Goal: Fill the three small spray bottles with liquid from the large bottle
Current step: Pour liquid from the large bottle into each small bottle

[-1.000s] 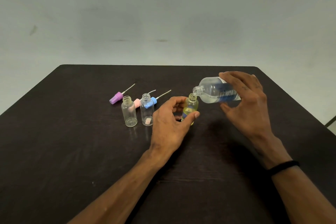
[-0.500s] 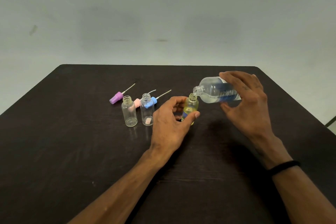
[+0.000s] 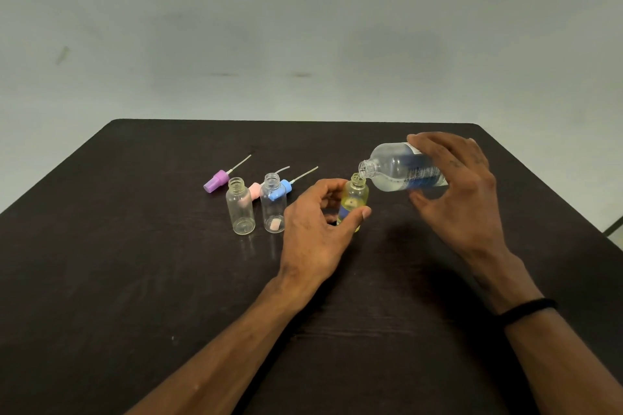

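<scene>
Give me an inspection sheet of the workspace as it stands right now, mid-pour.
Surface: dark table, dry as far as can be seen.
Job's things: large bottle tipped, mouth at the neck of the small bottle being filled. Two more small bottles stand upright and uncapped to its left, apparently unfilled.
Clutter: three spray caps with tubes lie behind them, purple, pink, blue.
Grippers: left hand holds the small bottle steady; right hand holds the large bottle.
Cables: nothing seen.
Surroundings: plain pale wall; black band on the right wrist.
</scene>
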The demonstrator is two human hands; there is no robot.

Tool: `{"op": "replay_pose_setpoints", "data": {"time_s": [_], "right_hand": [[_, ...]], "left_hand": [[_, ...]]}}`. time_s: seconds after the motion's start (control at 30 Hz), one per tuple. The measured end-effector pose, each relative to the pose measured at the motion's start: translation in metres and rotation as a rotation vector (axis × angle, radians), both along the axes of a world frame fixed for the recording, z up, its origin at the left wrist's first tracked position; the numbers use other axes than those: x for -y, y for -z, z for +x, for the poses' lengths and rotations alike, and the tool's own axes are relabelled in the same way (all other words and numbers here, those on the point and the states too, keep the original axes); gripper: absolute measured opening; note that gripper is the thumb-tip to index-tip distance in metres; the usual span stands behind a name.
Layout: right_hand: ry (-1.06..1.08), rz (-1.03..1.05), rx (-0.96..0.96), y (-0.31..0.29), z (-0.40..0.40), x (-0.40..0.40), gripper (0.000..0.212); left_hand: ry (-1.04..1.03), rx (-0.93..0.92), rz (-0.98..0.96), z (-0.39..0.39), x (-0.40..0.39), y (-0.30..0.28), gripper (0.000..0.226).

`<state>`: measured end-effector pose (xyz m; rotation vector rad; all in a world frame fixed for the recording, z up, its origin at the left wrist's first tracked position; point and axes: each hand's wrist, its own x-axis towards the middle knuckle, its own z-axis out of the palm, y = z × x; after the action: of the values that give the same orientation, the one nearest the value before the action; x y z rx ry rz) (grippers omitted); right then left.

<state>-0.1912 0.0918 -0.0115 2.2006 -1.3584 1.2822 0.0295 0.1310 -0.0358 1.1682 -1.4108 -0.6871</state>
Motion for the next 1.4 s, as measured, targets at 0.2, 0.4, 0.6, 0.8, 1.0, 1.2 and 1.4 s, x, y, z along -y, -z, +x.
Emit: {"op": "replay_pose_setpoints", "data": {"time_s": [0.2,0.4,0.6,0.8,1.0,1.2,1.4], "right_hand": [[0.001,0.0,-0.001,0.0001,0.0006,0.0,0.082],[0.003,-0.003,-0.001,0.0003,0.0,0.0003,0.082],[-0.004,-0.007,-0.003,0.0014,-0.0008,0.0016,0.081],[-0.009,0.0,0.003,0.0011,-0.001,0.0014,0.081],[-0.006,-0.007,-0.002,0.0015,0.0001,0.0015,0.081],[-0.002,0.0,-0.006,0.0012,-0.0004,0.0016,0.082],[-0.002,-0.008,-0.006,0.001,-0.0006,0.0019,0.08]], "left_hand": [[0.004,0.001,0.004,-0.0001,0.0003,0.0006,0.045],[0.006,0.005,-0.001,0.0001,0.0001,0.0001,0.044],[0.006,0.019,0.002,0.0008,0.001,0.0008,0.044],[0.013,0.011,0.001,0.0005,0.0001,0.0004,0.042],[0.013,0.011,0.008,0.001,0.0008,0.0014,0.043],[0.017,0.009,0.009,0.0012,0.0005,0.001,0.043],[0.019,0.022,0.006,0.0013,0.0008,0.0009,0.044]]}}
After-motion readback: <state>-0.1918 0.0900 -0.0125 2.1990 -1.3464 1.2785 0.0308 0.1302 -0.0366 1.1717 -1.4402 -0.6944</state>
